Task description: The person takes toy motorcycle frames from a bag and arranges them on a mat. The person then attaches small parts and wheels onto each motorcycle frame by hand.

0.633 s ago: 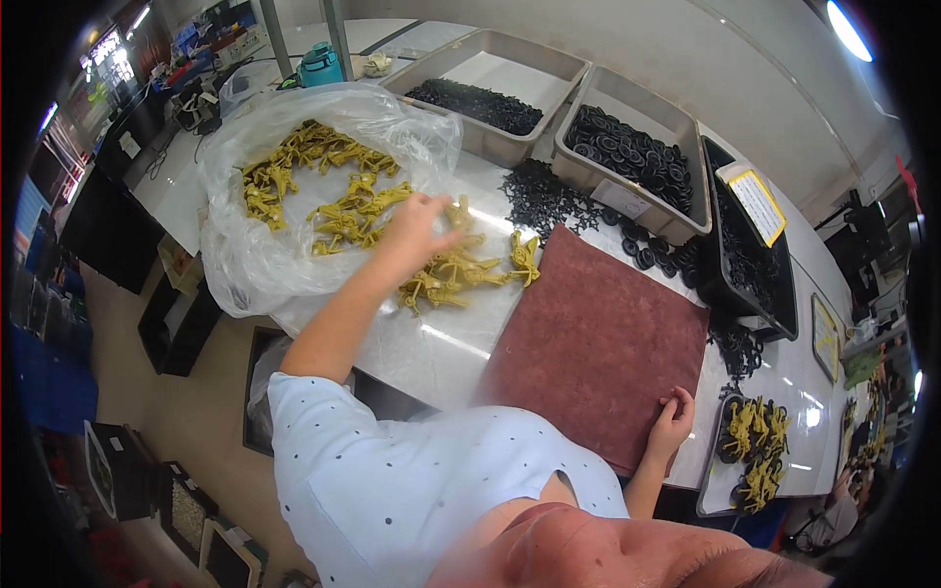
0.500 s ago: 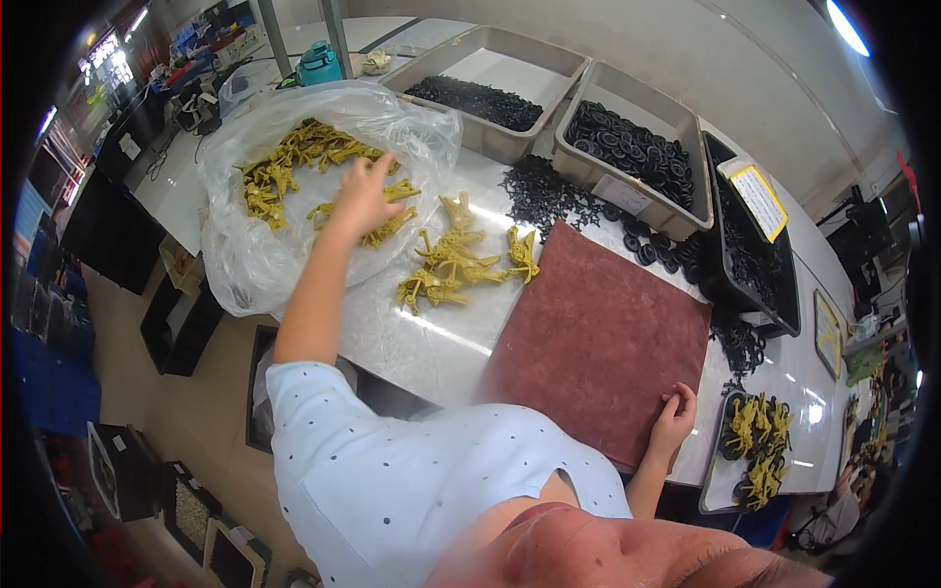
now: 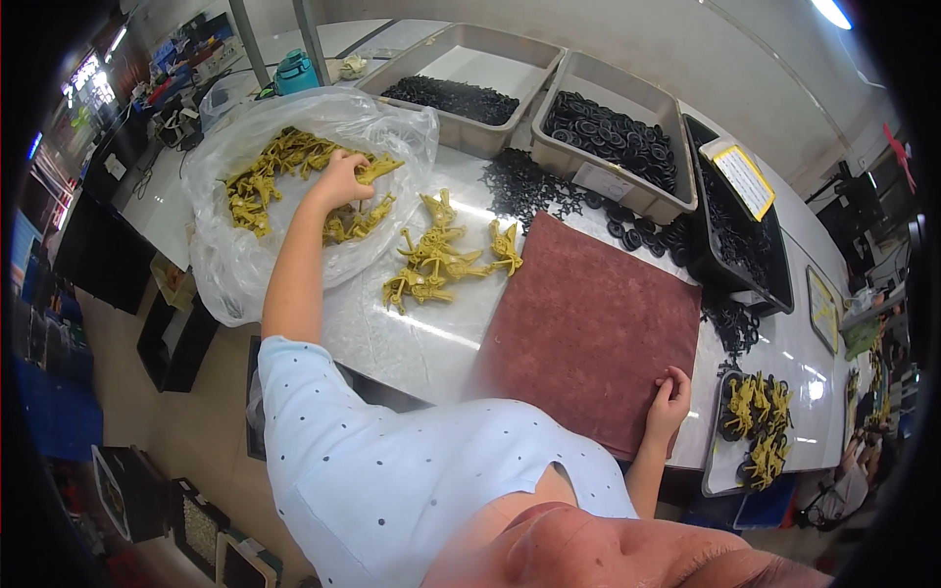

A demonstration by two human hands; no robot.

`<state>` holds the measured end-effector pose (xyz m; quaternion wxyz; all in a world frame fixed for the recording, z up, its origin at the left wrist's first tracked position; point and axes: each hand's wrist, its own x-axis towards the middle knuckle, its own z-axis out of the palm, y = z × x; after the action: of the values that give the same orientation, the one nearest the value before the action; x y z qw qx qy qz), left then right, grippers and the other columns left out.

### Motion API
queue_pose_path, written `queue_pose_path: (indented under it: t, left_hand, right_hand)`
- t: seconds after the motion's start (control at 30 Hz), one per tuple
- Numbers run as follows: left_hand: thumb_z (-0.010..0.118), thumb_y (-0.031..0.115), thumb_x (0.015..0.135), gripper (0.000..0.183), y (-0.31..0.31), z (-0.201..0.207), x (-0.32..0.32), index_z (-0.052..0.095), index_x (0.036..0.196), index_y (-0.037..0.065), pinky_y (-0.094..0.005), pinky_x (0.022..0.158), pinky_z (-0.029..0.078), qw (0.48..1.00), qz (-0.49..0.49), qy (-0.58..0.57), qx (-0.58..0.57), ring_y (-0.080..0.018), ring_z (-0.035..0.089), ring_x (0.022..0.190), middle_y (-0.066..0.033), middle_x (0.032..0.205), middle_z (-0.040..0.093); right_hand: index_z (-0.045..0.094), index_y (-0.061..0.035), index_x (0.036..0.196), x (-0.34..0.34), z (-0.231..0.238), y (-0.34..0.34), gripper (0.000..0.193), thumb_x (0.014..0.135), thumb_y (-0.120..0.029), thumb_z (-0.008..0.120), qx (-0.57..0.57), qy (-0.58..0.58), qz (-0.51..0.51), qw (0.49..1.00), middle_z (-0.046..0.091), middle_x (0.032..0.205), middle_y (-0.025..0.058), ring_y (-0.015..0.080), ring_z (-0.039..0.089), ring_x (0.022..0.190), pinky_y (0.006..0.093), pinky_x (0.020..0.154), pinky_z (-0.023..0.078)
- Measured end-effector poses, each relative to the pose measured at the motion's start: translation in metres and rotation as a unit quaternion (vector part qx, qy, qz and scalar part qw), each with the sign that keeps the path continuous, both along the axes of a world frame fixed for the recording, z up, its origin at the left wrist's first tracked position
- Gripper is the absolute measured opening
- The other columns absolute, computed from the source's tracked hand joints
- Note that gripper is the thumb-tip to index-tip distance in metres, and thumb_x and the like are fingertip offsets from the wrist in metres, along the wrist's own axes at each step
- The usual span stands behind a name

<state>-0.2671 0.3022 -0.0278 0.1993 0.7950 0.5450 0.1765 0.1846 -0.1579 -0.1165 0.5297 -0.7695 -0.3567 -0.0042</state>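
My left hand (image 3: 342, 182) reaches into a clear plastic bag (image 3: 227, 284) at the left of the table. Its fingers are closed on an olive-yellow plastic part (image 3: 380, 169). More such yellow parts (image 3: 252, 191) lie in the bag around the hand. Between the bag and a maroon mat (image 3: 588, 323) is a loose group of yellow parts (image 3: 438, 257), with one yellow part (image 3: 505, 247) against the mat's edge. At the mat's lower right edge rests my right hand (image 3: 668, 407), fingers loosely bent and apart, with nothing seen in it.
Behind the mat stand a grey bin (image 3: 480, 147) of small black pieces and a grey bin (image 3: 627, 199) of black wheels. A black bin (image 3: 774, 279) is at the right. Black pieces (image 3: 520, 186) spill before them. A tray (image 3: 720, 480) holds yellow parts with black wheels.
My left hand has closed on a yellow part in the bag and lifted it slightly. My right hand has stayed at the mat's edge. The whole view has shifted a little.
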Motion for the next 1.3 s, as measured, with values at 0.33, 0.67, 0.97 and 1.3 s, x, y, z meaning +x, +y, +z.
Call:
queue_pose_path:
  t: [0.33,0.67,0.97,1.3]
  left_hand:
    - [0.078,0.03,0.068,0.056,-0.121,0.017,0.111,0.058,0.115,0.008,-0.0417,0.094,0.047,0.984,-0.169,0.008,0.055,-0.0368,0.056,0.111,-0.0196,0.14,0.032]
    - [0.068,0.045,0.077,0.058,-0.123,0.028,0.06,0.055,0.122,0.01,-0.0444,0.095,0.043,0.995,0.086,0.052,0.028,-0.0406,0.05,0.114,-0.0229,0.129,0.046]
    - [0.067,0.033,0.074,0.061,-0.099,-0.022,0.053,0.051,0.129,0.012,-0.0436,0.092,0.045,0.984,0.143,0.11,-0.013,-0.037,0.05,0.114,-0.0243,0.122,0.053]
    - [0.057,0.01,0.077,0.046,-0.1,-0.007,0.059,0.057,0.122,0.007,-0.0355,0.095,0.043,0.991,0.007,-0.117,-0.063,-0.0302,0.054,0.11,-0.0194,0.126,0.051]
  right_hand:
    - [0.06,0.0014,0.103,0.002,-0.001,0.0,0.019,0.088,0.0,0.049,0.005,-0.002,0.008,1.0,0.062,0.094,0.0093,0.0153,0.061,0.075,0.0268,0.07,0.049]
    - [0.06,0.0009,0.102,-0.001,0.0,-0.001,0.018,0.088,0.0,0.049,-0.005,0.008,0.001,1.0,0.062,0.093,0.0083,0.0149,0.061,0.075,0.0265,0.071,0.05]
    - [0.061,0.0011,0.101,0.0,0.002,0.001,0.017,0.087,0.0,0.05,-0.017,-0.01,0.003,1.0,0.061,0.094,0.0098,0.016,0.061,0.075,0.0271,0.07,0.05]
    - [0.061,0.0018,0.098,-0.002,0.004,0.001,0.015,0.088,0.0,0.05,-0.025,-0.012,0.006,1.0,0.06,0.095,0.0101,0.0166,0.062,0.076,0.027,0.07,0.051]
